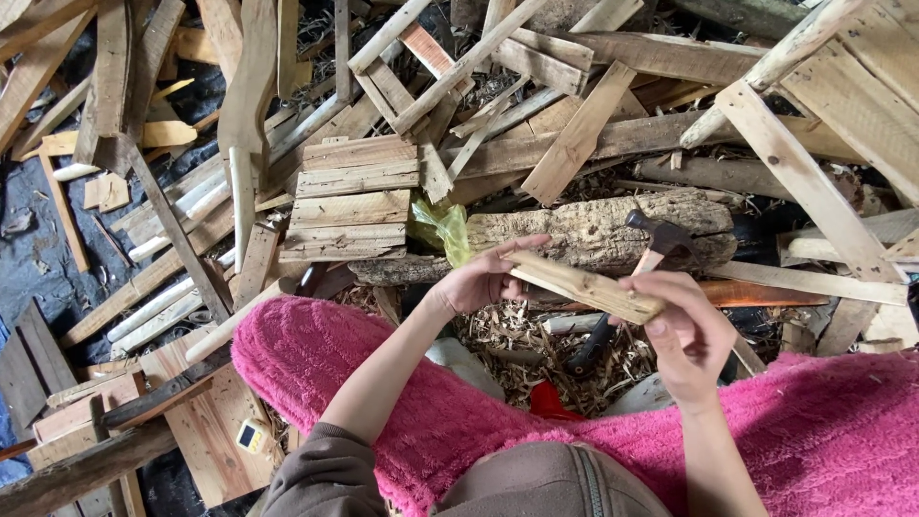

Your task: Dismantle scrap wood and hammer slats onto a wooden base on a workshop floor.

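Holding a short wooden stick (584, 285) between them, the left hand (481, 280) curls its fingers around one end while the right hand (687, 337) pinches the other end. Beyond the stick lie a hammer (651, 251) and a rough log (598, 233), with scrap boards (352, 199) piled all around.

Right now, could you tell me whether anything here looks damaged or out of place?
The log beyond the stick held by the left hand and right hand looks rotten and pitted. A yellow-green plastic bag is wedged at its end among the scrap wood, which seems out of place.
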